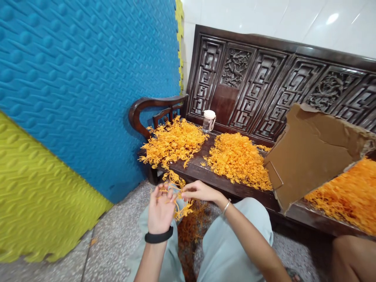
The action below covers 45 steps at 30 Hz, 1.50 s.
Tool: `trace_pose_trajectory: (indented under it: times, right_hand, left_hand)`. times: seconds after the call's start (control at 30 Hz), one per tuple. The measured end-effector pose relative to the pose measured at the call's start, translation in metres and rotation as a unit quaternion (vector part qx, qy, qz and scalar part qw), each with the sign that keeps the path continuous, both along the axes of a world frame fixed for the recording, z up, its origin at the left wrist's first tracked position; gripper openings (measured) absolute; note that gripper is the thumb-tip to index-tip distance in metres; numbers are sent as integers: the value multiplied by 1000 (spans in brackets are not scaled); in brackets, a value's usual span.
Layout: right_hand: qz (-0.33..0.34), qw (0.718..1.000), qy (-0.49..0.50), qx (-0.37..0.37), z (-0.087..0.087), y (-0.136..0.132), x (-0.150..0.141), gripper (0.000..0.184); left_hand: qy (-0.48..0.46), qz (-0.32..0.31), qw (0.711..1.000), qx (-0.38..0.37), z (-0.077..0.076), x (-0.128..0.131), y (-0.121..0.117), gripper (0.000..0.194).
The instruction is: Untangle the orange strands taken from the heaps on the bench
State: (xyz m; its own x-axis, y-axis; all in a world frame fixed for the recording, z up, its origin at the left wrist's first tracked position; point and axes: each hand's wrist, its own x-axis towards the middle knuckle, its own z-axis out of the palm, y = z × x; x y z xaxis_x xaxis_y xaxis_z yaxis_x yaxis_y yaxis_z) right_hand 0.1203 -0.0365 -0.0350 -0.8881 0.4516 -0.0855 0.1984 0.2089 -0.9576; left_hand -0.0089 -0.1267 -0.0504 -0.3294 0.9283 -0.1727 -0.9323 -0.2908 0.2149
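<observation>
Above my lap, my left hand [161, 203] is turned palm up with its fingers curled round some orange stringy pieces [184, 211]. These look like thin, branching plastic strands; their exact kind I cannot make out. From the right, my right hand [199, 191] reaches across, thumb and fingers pinched on strands of the same bunch. Part of the bunch hangs below and between the hands. On the dark wooden bench just beyond lie a loose left pile [176, 141] and a denser middle pile [239, 158] of similar pieces.
A lidded cup [209, 120] stands on the bench [202, 169] between the piles. Torn cardboard [311, 152] leans at right, beside another orange heap [349, 196]. Blue and yellow foam mats [88, 86] rise at left. Scattered orange bits lie between my legs. Another person's bare leg [355, 256] shows at lower right.
</observation>
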Motion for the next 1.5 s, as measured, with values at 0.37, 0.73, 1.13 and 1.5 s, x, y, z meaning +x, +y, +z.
trace_pose_trajectory:
  times: [0.37,0.73,1.13,1.5]
  right_hand:
    - [-71,991,79,-86,-3,9,0,30]
    - [-55,981,-41,184,5,24,24,11]
    - [42,996,-60,48,4,17,22,37]
    - [39,994,-87,-46,-11,13,11,45]
  left_hand:
    - [-19,-33,999,5,-8,3,3,4]
    - [-68,-65,995,25,-10,7,6,19]
    - [-70,-62,995,35,-12,10,6,21]
    - [-55,-42,996,57,-15,11,5,26]
